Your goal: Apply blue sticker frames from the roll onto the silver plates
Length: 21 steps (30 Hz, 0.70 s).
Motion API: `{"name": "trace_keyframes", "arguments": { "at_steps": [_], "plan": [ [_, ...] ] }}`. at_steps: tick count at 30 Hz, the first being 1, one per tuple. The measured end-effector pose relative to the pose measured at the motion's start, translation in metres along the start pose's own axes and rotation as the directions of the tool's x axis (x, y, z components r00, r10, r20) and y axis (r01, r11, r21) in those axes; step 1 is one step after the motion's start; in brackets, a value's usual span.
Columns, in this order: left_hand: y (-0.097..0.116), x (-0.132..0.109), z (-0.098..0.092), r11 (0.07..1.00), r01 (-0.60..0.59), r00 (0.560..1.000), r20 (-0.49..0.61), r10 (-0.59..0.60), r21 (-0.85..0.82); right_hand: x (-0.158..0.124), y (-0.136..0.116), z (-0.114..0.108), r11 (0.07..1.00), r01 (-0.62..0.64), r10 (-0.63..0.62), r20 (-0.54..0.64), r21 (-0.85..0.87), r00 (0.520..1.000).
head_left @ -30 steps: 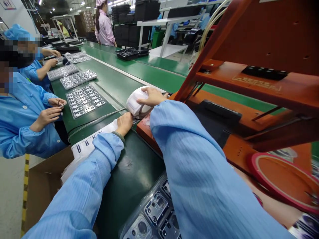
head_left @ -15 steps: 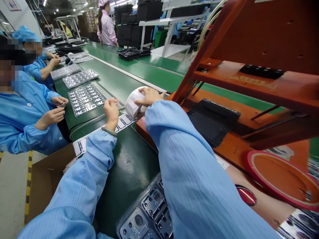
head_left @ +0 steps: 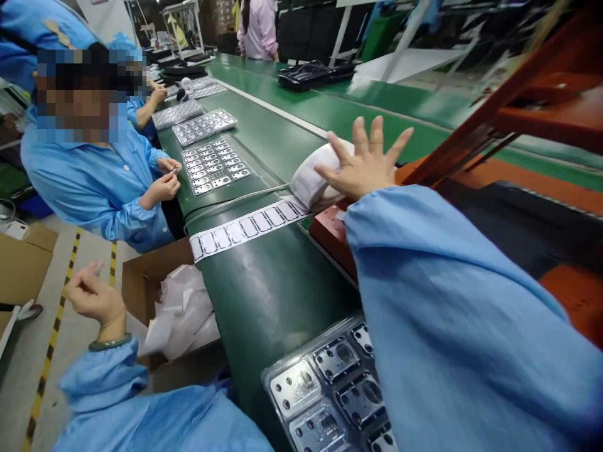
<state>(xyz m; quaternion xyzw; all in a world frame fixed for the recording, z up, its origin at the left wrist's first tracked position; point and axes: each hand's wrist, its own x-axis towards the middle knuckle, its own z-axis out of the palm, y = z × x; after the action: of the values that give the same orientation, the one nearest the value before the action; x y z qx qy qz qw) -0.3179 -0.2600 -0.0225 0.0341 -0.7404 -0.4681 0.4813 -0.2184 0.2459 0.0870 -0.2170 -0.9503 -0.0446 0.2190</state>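
Note:
My right hand (head_left: 365, 164) is spread wide beside a roll of white label tape (head_left: 308, 179), its palm and thumb close over the roll. I cannot tell whether the palm touches it. From the roll, a strip of labels with dark outlines (head_left: 249, 227) runs across the green bench and bends over the near edge. Out to the left, beyond the bench edge, my left hand (head_left: 97, 298) is closed with its fingertips pinched. What it holds, if anything, is too small to make out. Below the strip lies a clear tray of metal plates (head_left: 294, 386), partly hidden by my right sleeve.
An orange press (head_left: 532, 157) stands on the right. Under the bench edge, a cardboard box (head_left: 141, 271) holds crumpled white backing paper (head_left: 183, 307). A co-worker in blue (head_left: 108, 188) handles a small part beside several trays of plates (head_left: 214, 166) on the green bench (head_left: 264, 289).
My left hand has moved from above the label strip, left and down past the bench edge. My right hand has lifted its fingers off the roll and spread them. The view has turned left.

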Motion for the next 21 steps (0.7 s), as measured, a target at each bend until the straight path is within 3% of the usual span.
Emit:
{"name": "trace_keyframes", "arguments": {
  "at_steps": [3,5,8,12,15,17,19,21],
  "plan": [
    [-0.038,-0.032,-0.009,0.998,0.056,0.998,0.001,-0.056,0.017,0.000,-0.004,-0.015,0.992,-0.101,0.105,0.050,-0.072,0.993],
    [-0.047,-0.048,-0.006,0.996,0.093,0.995,0.028,-0.094,0.006,-0.004,-0.007,-0.021,0.994,-0.070,0.075,0.065,-0.085,0.995],
    [-0.044,-0.054,0.010,0.991,0.125,0.990,0.076,-0.122,-0.045,-0.020,-0.013,-0.028,0.996,0.072,-0.067,0.091,-0.054,0.994],
    [-0.025,-0.034,0.038,0.983,0.142,0.988,0.077,-0.134,-0.114,-0.057,-0.020,-0.039,0.971,0.240,-0.239,0.049,-0.019,0.970],
    [-0.017,-0.025,0.055,0.974,0.178,0.982,0.095,-0.165,-0.144,-0.101,-0.031,-0.055,0.903,0.429,-0.430,-0.009,-0.017,0.903],
    [-0.021,-0.035,0.062,0.963,0.223,0.961,0.201,-0.192,-0.149,-0.142,-0.045,-0.070,0.876,0.482,-0.481,-0.045,0.023,0.876],
    [-0.029,-0.058,0.062,0.949,0.287,0.901,0.372,-0.221,-0.132,-0.191,-0.065,-0.088,0.860,0.501,-0.497,-0.064,0.091,0.865],
    [-0.039,-0.088,0.059,0.927,0.362,0.798,0.545,-0.255,-0.096,-0.244,-0.088,-0.107,0.841,0.509,-0.496,-0.113,0.183,0.861]
  ]
}}
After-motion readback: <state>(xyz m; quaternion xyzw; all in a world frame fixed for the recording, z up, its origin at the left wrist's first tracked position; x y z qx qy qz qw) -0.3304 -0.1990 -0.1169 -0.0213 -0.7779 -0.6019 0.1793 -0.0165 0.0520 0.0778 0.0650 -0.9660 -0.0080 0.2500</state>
